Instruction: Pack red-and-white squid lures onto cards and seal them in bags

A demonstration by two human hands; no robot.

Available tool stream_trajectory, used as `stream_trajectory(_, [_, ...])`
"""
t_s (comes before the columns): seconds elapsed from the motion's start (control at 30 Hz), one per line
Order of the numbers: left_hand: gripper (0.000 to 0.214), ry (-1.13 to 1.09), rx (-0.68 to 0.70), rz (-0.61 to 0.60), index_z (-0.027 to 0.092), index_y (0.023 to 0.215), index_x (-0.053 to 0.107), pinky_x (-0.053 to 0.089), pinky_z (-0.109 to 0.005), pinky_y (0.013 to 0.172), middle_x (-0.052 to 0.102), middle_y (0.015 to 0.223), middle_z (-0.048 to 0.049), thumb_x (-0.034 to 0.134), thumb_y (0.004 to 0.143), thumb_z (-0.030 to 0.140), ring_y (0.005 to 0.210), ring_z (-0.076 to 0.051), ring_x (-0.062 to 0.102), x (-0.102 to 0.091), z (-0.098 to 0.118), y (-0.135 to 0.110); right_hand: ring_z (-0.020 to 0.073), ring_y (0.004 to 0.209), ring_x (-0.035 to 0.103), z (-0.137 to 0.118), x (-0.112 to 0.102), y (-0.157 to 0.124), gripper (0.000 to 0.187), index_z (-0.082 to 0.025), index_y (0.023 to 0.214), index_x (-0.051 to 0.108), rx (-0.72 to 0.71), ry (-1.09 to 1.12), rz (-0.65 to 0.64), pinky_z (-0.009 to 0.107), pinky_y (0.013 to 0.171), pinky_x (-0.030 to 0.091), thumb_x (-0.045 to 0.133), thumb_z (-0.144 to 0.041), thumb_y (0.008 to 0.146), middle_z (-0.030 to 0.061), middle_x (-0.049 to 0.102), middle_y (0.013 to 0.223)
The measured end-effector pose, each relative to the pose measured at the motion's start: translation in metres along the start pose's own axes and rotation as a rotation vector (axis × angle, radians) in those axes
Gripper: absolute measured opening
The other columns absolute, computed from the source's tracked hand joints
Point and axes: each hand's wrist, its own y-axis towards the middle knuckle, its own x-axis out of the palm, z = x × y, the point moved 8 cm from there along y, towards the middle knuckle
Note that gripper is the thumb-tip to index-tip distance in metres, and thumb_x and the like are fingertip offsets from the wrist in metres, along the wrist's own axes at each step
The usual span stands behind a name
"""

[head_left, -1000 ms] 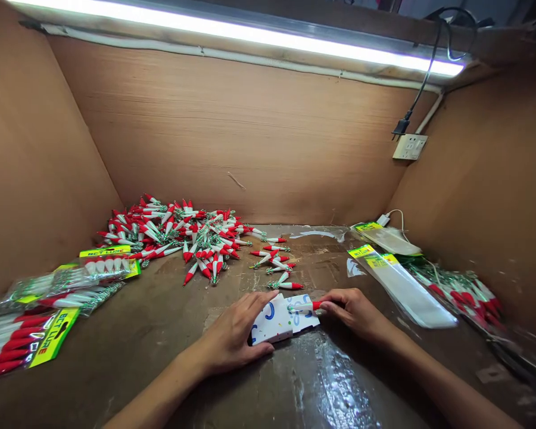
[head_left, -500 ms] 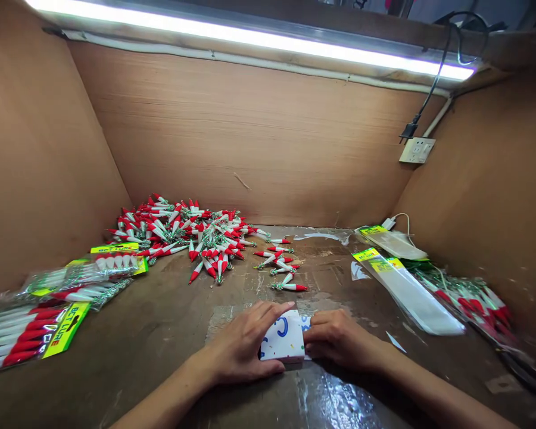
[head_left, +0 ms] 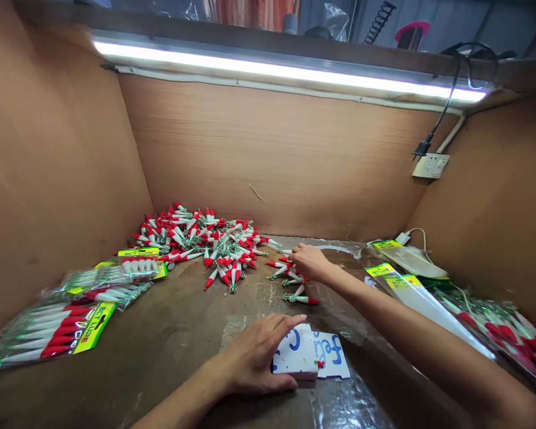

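My left hand (head_left: pixel 256 357) is closed around the left end of a small white box (head_left: pixel 298 351) printed with blue letters. A white card flap (head_left: pixel 333 356) with blue lettering lies at the box's right end. My right hand (head_left: pixel 310 262) reaches forward with curled fingers pinching at a red-and-white fishing lure, mostly hidden beneath the hand. Just below that hand lie a few more red-and-white lures (head_left: pixel 306 300) with spiky metallic ends. To their left is a large heap of the same lures (head_left: pixel 223 241).
Packed lures with yellow-green header cards (head_left: pixel 93 328) lie at the left. Clear plastic sleeves (head_left: pixel 429 304) and more bagged lures (head_left: pixel 513 333) lie at the right. Cardboard walls (head_left: pixel 286 161) enclose the table. A plug (head_left: pixel 422 148) hangs by a socket, below a lit tube lamp (head_left: pixel 290 71).
My right hand has left the box's right end and moved forward to the small lure group, uncovering the lettered flap. My left hand stays on the box. The view has shifted.
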Motion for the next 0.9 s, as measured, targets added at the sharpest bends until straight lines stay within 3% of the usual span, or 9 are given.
stream_trajectory(0.1, [0.100, 0.013, -0.008, 0.014, 0.034, 0.152, 0.021, 0.042, -0.048, 0.102, 0.051, 0.135, -0.0088, 0.079, 0.070, 0.043, 0.120, -0.032, 0.051, -0.001, -0.003, 0.000, 0.0262, 0.091, 0.064, 0.002, 0.002, 0.011, 0.018, -0.014, 0.081, 0.076, 0.001, 0.078, -0.015, 0.029, 0.075, 0.044, 0.059, -0.016, 0.087, 0.0160, 0.073, 0.085])
stream_trajectory(0.23, [0.101, 0.015, -0.010, 0.016, 0.033, 0.151, 0.023, 0.044, -0.048, 0.101, 0.053, 0.133, -0.0086, 0.080, 0.069, 0.041, 0.118, -0.032, 0.052, -0.002, -0.003, 0.001, 0.0181, 0.074, 0.064, 0.004, -0.004, -0.002, 0.032, -0.016, 0.097, 0.076, -0.007, 0.245, -0.030, 0.024, 0.066, 0.042, 0.049, -0.032, 0.097, 0.0071, 0.073, 0.081])
stream_trajectory(0.37, [0.104, 0.003, 0.001, 0.018, 0.034, 0.152, 0.022, 0.041, -0.049, 0.105, 0.050, 0.138, -0.0084, 0.082, 0.067, 0.038, 0.122, -0.032, 0.049, -0.001, -0.003, 0.000, 0.0139, 0.066, 0.060, 0.002, -0.004, -0.039, 0.050, -0.013, 0.097, 0.074, -0.018, 0.487, -0.077, 0.021, 0.060, 0.042, 0.037, -0.046, 0.100, 0.0024, 0.072, 0.078])
stream_trajectory(0.47, [0.105, -0.008, 0.013, 0.018, 0.034, 0.153, 0.019, 0.039, -0.048, 0.107, 0.046, 0.144, -0.0081, 0.081, 0.068, 0.039, 0.127, -0.032, 0.047, 0.001, -0.004, -0.001, 0.0137, 0.063, 0.057, 0.013, 0.001, -0.080, 0.051, -0.011, 0.091, 0.074, 0.061, 0.797, -0.105, 0.023, 0.060, 0.042, 0.042, -0.051, 0.097, 0.0034, 0.071, 0.076])
stream_trajectory(0.53, [0.105, -0.010, 0.014, 0.026, 0.035, 0.153, 0.017, 0.037, -0.049, 0.109, 0.043, 0.148, -0.0078, 0.081, 0.069, 0.038, 0.130, -0.031, 0.045, 0.002, -0.007, -0.002, 0.0145, 0.063, 0.057, 0.027, 0.004, -0.111, 0.046, -0.013, 0.089, 0.076, 0.150, 0.875, -0.122, 0.023, 0.060, 0.041, 0.051, -0.051, 0.092, 0.0033, 0.072, 0.075])
stream_trajectory(0.63, [0.107, -0.020, -0.003, 0.041, 0.035, 0.154, 0.015, 0.034, -0.050, 0.112, 0.039, 0.152, -0.0079, 0.080, 0.070, 0.038, 0.134, -0.032, 0.041, 0.004, -0.014, -0.002, 0.0171, 0.066, 0.061, 0.044, 0.006, -0.156, 0.033, -0.017, 0.091, 0.078, 0.254, 0.782, -0.167, 0.024, 0.060, 0.041, 0.060, -0.044, 0.086, 0.0024, 0.074, 0.078])
stream_trajectory(0.7, [0.108, -0.036, -0.010, 0.044, 0.034, 0.155, 0.013, 0.035, -0.049, 0.112, 0.038, 0.153, -0.0086, 0.080, 0.070, 0.038, 0.135, -0.033, 0.040, 0.007, -0.019, -0.001, 0.0181, 0.069, 0.063, 0.042, 0.003, -0.178, 0.025, -0.021, 0.091, 0.079, 0.245, 0.659, -0.190, 0.025, 0.064, 0.041, 0.062, -0.038, 0.085, 0.0023, 0.076, 0.080])
stream_trajectory(0.8, [0.109, -0.040, -0.004, 0.055, 0.034, 0.155, 0.010, 0.035, -0.048, 0.112, 0.034, 0.155, -0.0088, 0.080, 0.071, 0.038, 0.135, -0.033, 0.040, 0.010, -0.023, 0.000, 0.0193, 0.078, 0.064, 0.018, -0.001, -0.191, 0.019, -0.025, 0.091, 0.079, 0.146, 0.461, -0.156, 0.026, 0.071, 0.041, 0.063, -0.034, 0.086, 0.0032, 0.076, 0.084])
stream_trajectory(0.9, [0.109, -0.037, -0.001, 0.059, 0.033, 0.155, 0.011, 0.034, -0.047, 0.112, 0.034, 0.155, -0.0079, 0.080, 0.071, 0.036, 0.135, -0.032, 0.040, 0.010, -0.022, 0.001, 0.0199, 0.082, 0.062, -0.019, 0.004, -0.184, 0.021, -0.025, 0.090, 0.078, 0.053, 0.320, -0.069, 0.027, 0.072, 0.041, 0.059, -0.033, 0.092, 0.0045, 0.073, 0.082])
